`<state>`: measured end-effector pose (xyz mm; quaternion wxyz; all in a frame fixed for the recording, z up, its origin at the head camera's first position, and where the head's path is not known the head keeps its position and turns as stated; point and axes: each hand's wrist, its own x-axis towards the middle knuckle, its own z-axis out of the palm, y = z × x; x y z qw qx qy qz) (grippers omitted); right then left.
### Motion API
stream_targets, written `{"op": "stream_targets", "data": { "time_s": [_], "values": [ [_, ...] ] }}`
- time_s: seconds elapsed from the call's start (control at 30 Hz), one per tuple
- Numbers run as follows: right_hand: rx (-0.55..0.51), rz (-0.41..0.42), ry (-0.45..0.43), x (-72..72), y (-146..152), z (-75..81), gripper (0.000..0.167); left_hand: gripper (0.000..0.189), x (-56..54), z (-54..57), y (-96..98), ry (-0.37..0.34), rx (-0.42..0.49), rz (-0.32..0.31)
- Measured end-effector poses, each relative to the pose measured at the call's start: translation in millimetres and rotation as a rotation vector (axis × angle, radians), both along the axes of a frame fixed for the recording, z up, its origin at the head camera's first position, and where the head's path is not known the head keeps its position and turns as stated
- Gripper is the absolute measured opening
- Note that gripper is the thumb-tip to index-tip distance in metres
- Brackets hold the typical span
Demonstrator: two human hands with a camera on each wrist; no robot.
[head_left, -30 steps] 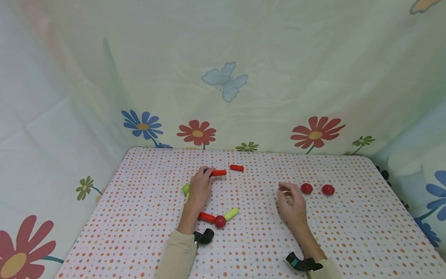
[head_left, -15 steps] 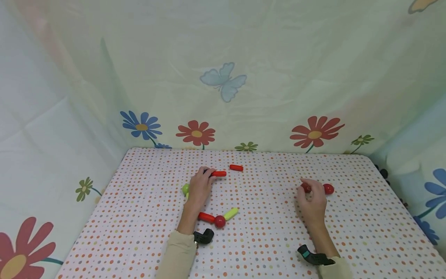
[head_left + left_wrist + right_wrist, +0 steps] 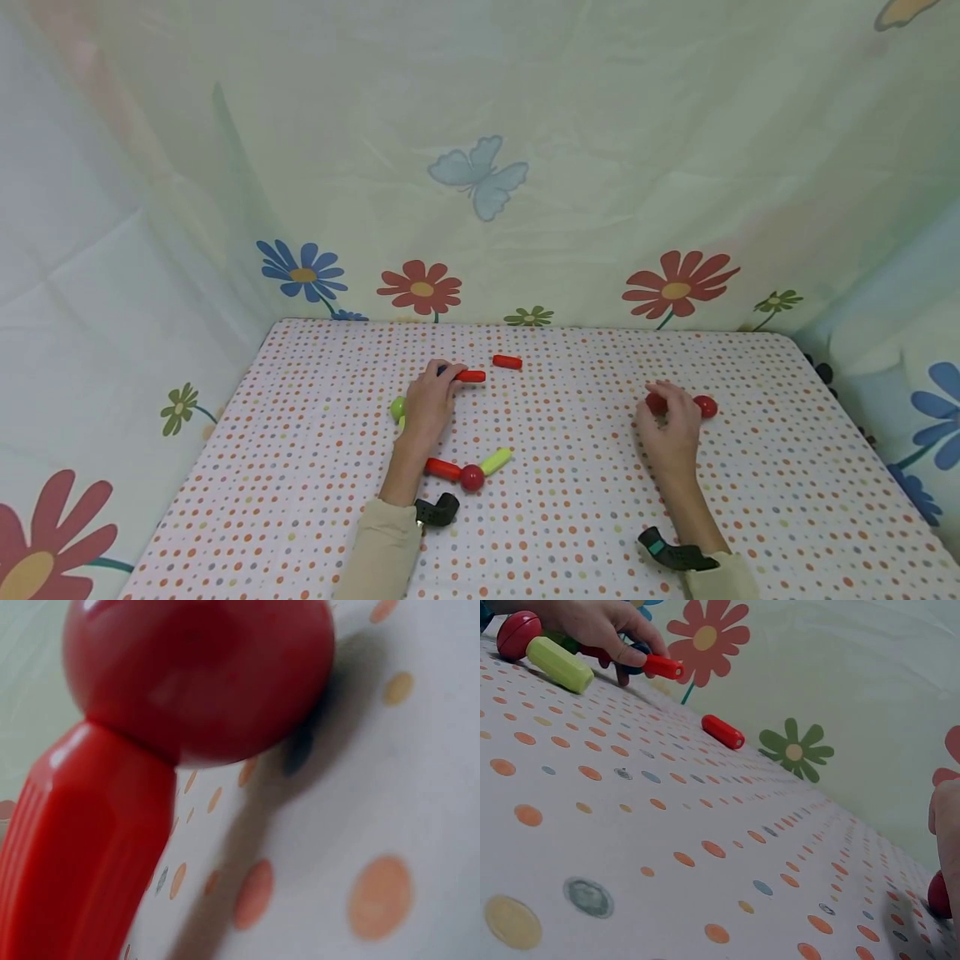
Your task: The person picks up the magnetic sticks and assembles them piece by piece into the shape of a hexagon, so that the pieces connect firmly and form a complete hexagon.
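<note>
My left hand [image 3: 429,408] grips a dark blue ball [image 3: 634,669] from which a short red stick [image 3: 471,377] points right; the palm covers other joined parts. Beside that wrist, a red stick [image 3: 443,469] joins a red ball [image 3: 472,477], with a yellow-green stick [image 3: 496,462] on its other side. Left of the hand show a green ball [image 3: 398,408] and a bit of yellow-green. On the table's right side, my right hand [image 3: 672,433] has thumb and fingers curled round a red ball [image 3: 656,405], partly hidden. A second red ball [image 3: 705,407] lies just right of those fingers.
A loose red stick [image 3: 507,362] lies near the back of the dotted table [image 3: 570,500]. Behind the table hangs a flowered curtain [image 3: 585,192]. Small dark round objects [image 3: 826,372] stand past the right edge.
My right hand has moved right and its fingers have come round the nearer red ball. The left hand has stayed on the blue ball.
</note>
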<state>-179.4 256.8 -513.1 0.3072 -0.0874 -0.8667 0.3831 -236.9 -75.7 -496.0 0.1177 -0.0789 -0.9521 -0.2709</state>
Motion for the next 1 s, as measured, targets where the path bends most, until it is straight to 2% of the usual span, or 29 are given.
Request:
{"op": "stream_targets", "data": {
  "time_s": [0.2, 0.5, 0.77, 1.0],
  "values": [
    [-0.029, -0.01, -0.095, -1.0, 1.0, -1.5, 0.031, 0.032, -0.7, -0.1, 0.3, -0.008, -0.013, -0.007],
    [-0.053, -0.001, -0.175, -1.5, 1.1, -0.1, 0.036, 0.032, -0.7, -1.6, 0.5, -0.029, -0.018, -0.004],
    [-0.02, 0.003, -0.162, -1.8, 1.0, -2.9, 0.034, 0.033, -0.5, -3.4, 0.3, -0.021, -0.016, 0.007],
    [0.038, 0.108, -0.17, -2.1, -1.8, -2.1, 0.035, 0.034, -1.3, -1.7, 0.5, -0.023, 0.009, 0.013]
  ]
}}
